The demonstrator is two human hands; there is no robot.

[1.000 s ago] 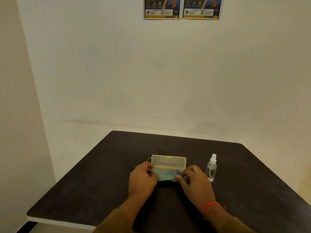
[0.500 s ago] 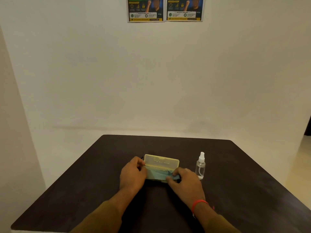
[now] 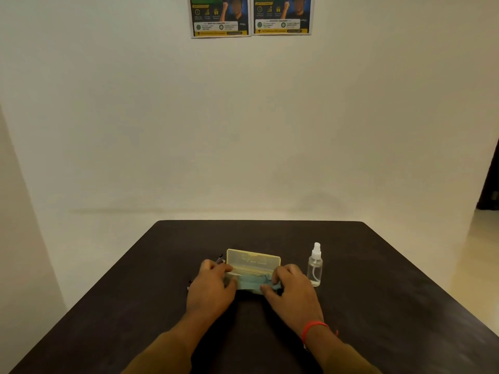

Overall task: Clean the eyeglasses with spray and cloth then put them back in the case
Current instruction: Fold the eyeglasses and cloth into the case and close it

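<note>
A pale yellow translucent eyeglass case point(image 3: 253, 259) lies open mid-table, its lid standing up at the back. A blue-green cloth point(image 3: 249, 283) lies in its lower half. My left hand point(image 3: 212, 288) grips the case's left end, thumb at the cloth's left edge. My right hand point(image 3: 293, 291) pinches the cloth at the case's right end. Dark thin parts of the eyeglasses point(image 3: 220, 259) stick out from behind my left hand on the table; the rest is hidden. A clear spray bottle point(image 3: 314, 265) with a white nozzle stands upright just right of my right hand.
The dark table point(image 3: 378, 292) runs to a far edge near a white wall. Two posters point(image 3: 251, 16) hang high on that wall. Pale floor shows past the table's right side.
Both hands stay at the case's ends. The cloth has gone from being held in front of the case to lying down in it. The head view has shifted.
</note>
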